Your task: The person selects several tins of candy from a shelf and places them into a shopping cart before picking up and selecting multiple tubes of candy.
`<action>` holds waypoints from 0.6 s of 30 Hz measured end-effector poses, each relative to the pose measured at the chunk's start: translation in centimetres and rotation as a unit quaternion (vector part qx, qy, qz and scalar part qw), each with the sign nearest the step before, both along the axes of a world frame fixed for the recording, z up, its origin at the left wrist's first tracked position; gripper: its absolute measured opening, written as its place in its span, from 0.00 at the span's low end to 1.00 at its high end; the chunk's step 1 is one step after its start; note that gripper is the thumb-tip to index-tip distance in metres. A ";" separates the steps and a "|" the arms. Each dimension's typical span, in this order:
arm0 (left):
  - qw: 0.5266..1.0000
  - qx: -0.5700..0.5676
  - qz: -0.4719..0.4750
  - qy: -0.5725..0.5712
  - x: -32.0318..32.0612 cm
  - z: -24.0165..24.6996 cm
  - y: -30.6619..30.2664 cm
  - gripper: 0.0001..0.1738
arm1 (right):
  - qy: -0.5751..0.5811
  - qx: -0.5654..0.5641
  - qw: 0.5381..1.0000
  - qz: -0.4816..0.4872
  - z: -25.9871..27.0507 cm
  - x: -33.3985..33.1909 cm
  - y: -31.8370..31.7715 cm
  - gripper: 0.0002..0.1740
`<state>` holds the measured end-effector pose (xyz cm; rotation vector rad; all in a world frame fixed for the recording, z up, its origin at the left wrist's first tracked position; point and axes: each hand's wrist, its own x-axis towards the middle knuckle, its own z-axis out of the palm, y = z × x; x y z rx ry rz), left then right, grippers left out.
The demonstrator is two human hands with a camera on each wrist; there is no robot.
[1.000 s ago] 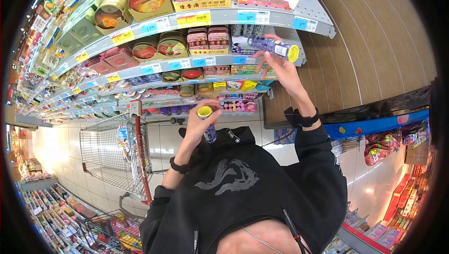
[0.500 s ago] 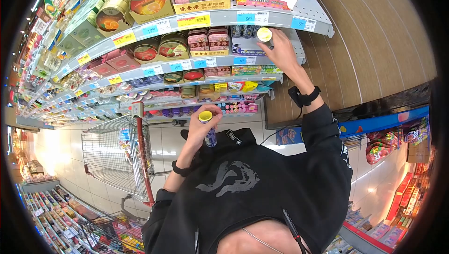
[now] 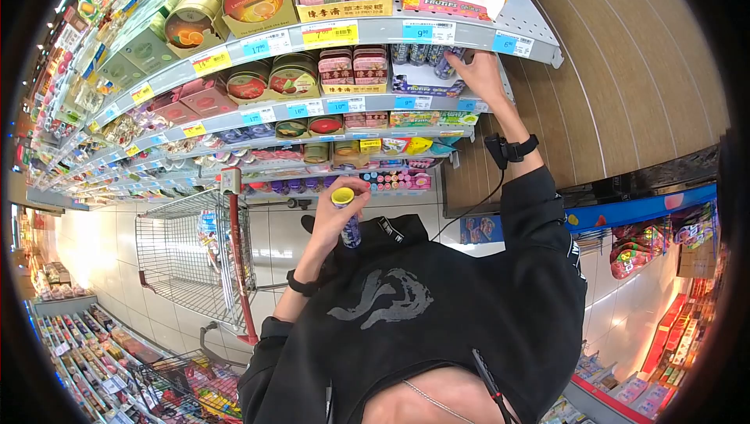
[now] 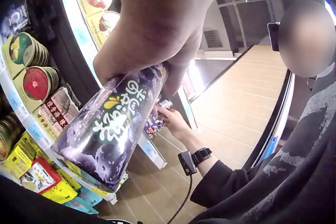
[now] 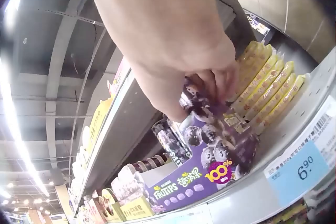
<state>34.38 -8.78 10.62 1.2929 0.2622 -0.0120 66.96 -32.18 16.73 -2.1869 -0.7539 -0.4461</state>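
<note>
My left hand (image 3: 332, 213) grips a purple candy tube (image 3: 351, 233) with a yellow cap, held upright in front of the chest. Blueberries and white lettering cover that tube (image 4: 110, 129) in the left wrist view. Up at the second shelf, my right hand (image 3: 482, 76) holds another purple candy tube (image 3: 445, 66) at the right end of a purple FRUTIPS display box (image 3: 428, 87). Seen from the right wrist, thumb and fingers close round this tube (image 5: 190, 97), its lower end down in the box (image 5: 210, 155). More tubes (image 5: 170, 140) stand in the box beside it.
Price labels line the shelf edge (image 3: 519, 48) just above my right hand. Yellow-wrapped sticks (image 5: 273, 82) lie right of the box. Pink tins (image 3: 353, 66) stand to its left. A shopping cart (image 3: 187, 256) stands on the floor at left.
My right hand has turned the tube from a slanted hold in front of the shelf and moved it back and down into the display box. My left hand stays nearly still with its tube.
</note>
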 end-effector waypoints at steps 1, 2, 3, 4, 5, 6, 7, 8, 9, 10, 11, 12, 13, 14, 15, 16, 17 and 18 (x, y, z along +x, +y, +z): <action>1.000 0.002 0.001 0.000 0.1 0.0 0.0 0.12 | -0.001 -0.011 1.000 -0.016 -0.2 0.2 -0.1 0.26; 1.000 0.005 0.001 0.001 0.1 0.0 0.0 0.12 | -0.003 -0.021 0.999 -0.033 -0.4 0.5 -0.2 0.26; 1.000 0.004 0.001 0.001 0.1 0.0 0.0 0.12 | -0.003 -0.022 0.999 -0.033 -0.8 0.9 -0.4 0.26; 1.000 0.005 0.001 -0.001 0.2 0.1 -0.1 0.12 | -0.006 -0.024 0.999 -0.023 -1.1 1.4 -0.5 0.26; 1.000 0.005 0.000 -0.003 0.2 0.1 0.0 0.12 | -0.011 -0.026 1.000 -0.014 -1.5 2.0 -0.7 0.26; 1.000 0.006 -0.001 -0.003 0.3 0.0 0.0 0.12 | -0.010 -0.026 1.000 -0.014 -1.4 2.2 -0.7 0.26; 1.000 0.000 -0.006 -0.001 0.3 0.0 0.0 0.12 | 0.001 0.005 1.000 0.016 -1.3 2.3 -0.6 0.26; 1.000 -0.005 -0.011 0.001 0.3 0.0 0.0 0.12 | 0.013 0.035 0.998 0.047 -1.3 2.5 -0.7 0.26; 1.000 -0.005 -0.012 0.001 0.4 0.0 0.0 0.12 | 0.013 0.035 0.998 0.046 -1.4 2.8 -0.7 0.26; 1.000 -0.008 -0.014 0.003 0.4 0.0 0.0 0.12 | 0.029 0.026 0.998 0.046 -1.5 3.1 -0.8 0.27; 1.000 -0.010 -0.015 0.004 0.4 0.0 0.0 0.12 | 0.045 0.018 0.998 0.046 -1.7 3.3 -0.9 0.28; 1.000 -0.010 -0.016 0.004 0.4 -0.1 0.0 0.12 | 0.045 0.018 0.998 0.045 -1.6 3.3 -0.9 0.28; 1.000 -0.013 -0.008 -0.001 0.5 -0.2 0.0 0.12 | 0.059 0.025 0.996 0.054 -1.6 3.4 -0.8 0.28; 1.000 -0.017 0.000 -0.007 0.5 -0.2 -0.1 0.11 | 0.074 0.033 0.995 0.063 -1.5 3.5 -0.8 0.28; 1.000 -0.017 0.000 -0.006 0.5 -0.2 0.0 0.11 | 0.074 0.033 0.995 0.063 -1.1 3.1 -0.7 0.28; 1.000 -0.022 -0.004 -0.007 0.4 -0.3 0.1 0.11 | 0.079 0.025 0.995 0.055 -0.7 2.7 -0.6 0.28; 1.000 -0.026 -0.009 -0.007 0.4 -0.3 0.2 0.11 | 0.085 0.018 0.995 0.046 -0.4 2.4 -0.6 0.29; 1.000 -0.026 -0.009 -0.007 0.4 -0.3 0.3 0.11 | 0.085 0.018 0.995 0.046 -0.8 2.6 -0.7 0.29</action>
